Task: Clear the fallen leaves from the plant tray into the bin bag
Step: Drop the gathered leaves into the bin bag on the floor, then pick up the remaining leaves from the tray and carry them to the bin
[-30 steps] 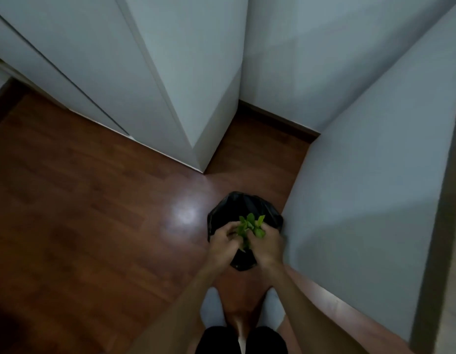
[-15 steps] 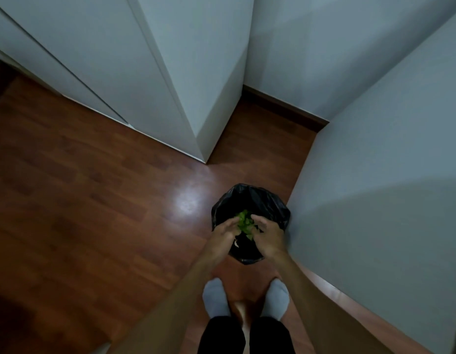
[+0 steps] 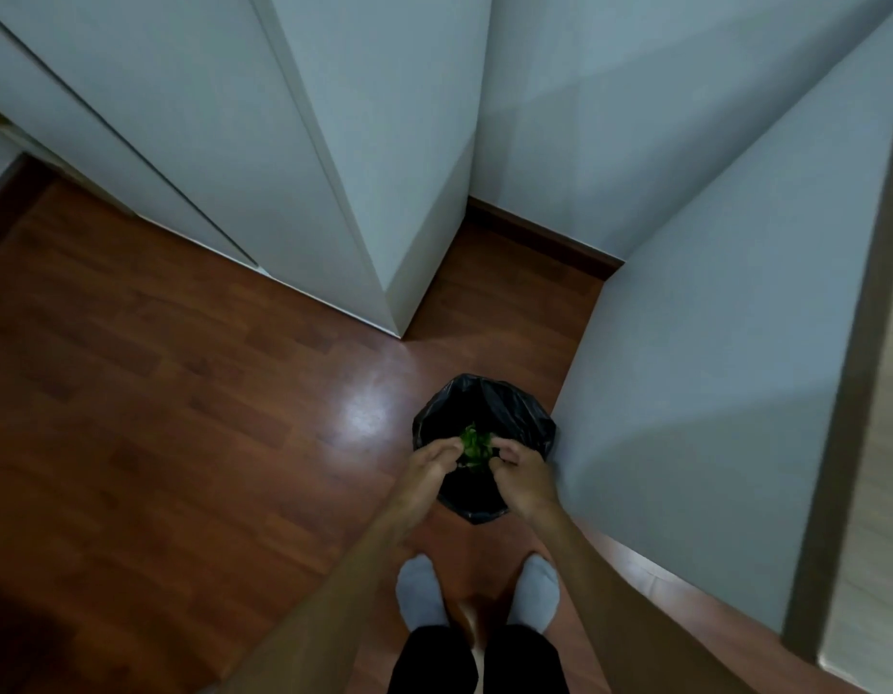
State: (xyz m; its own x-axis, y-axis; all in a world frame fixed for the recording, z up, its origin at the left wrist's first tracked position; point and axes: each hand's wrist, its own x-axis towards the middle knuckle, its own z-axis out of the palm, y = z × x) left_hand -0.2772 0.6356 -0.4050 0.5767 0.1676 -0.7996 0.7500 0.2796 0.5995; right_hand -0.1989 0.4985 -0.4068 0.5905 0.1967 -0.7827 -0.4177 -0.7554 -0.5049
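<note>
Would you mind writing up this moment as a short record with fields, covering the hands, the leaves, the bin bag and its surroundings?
left hand: over the near rim of the bag, fingers curled toward the leaves
right hand: opposite it, fingers curled the same way
green leaves: bunched between both hands, above the bag's opening
bin bag: black, open at the top, standing on the floor
wooden floor: reddish brown, glossy
wall: pale, right beside the bag
feet: grey socks just short of the bag
plant tray: not in view
</note>
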